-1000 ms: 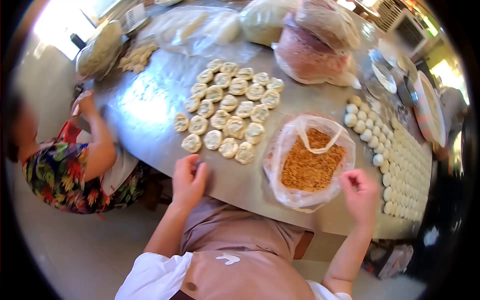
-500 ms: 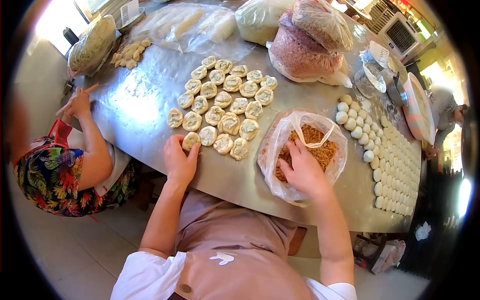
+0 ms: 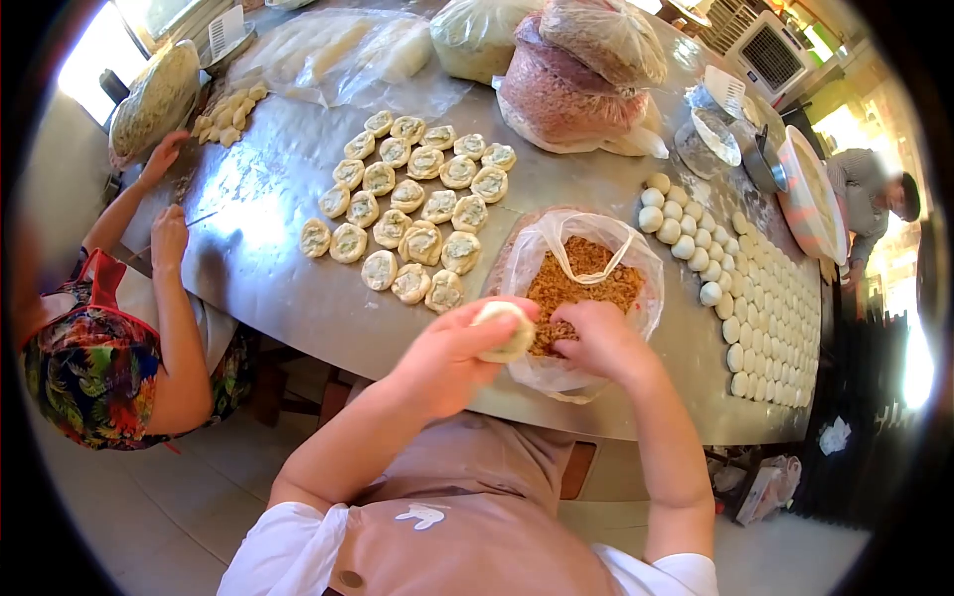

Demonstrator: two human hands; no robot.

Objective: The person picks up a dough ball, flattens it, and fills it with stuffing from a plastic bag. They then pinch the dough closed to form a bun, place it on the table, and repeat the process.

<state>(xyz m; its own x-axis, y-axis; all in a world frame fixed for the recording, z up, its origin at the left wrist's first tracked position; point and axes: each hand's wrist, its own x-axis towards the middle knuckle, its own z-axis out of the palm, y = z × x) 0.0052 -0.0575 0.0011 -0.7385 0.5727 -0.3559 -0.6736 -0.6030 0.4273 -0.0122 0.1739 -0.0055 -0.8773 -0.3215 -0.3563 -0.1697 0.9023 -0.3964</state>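
My left hand (image 3: 442,353) grips a small round dough piece (image 3: 509,336) between thumb and fingers, lifted beside the bag's left edge. My right hand (image 3: 601,340) reaches into an open clear plastic bag (image 3: 648,316), its fingers curled into brown crumbly filling (image 3: 586,283); the fingertips are partly hidden there. Left of the bag, several dough rounds with pale green-flecked filling on top, such as this filled dough round (image 3: 421,241), lie in loose rows on the metal table (image 3: 343,318).
Rows of white dough balls (image 3: 710,293) cover the table's right side. Behind stand a bag of pink minced filling (image 3: 556,94), a metal bowl (image 3: 701,149) and a large basin (image 3: 807,199). At left, a co-worker's hand (image 3: 169,238) holds a thin stick; another person (image 3: 870,194) stands far right.
My left hand has picked up the nearest dough round from the table and carried it right, beside the bag. My right hand's fingers have curled into the filling. The left co-worker's hands have shifted.
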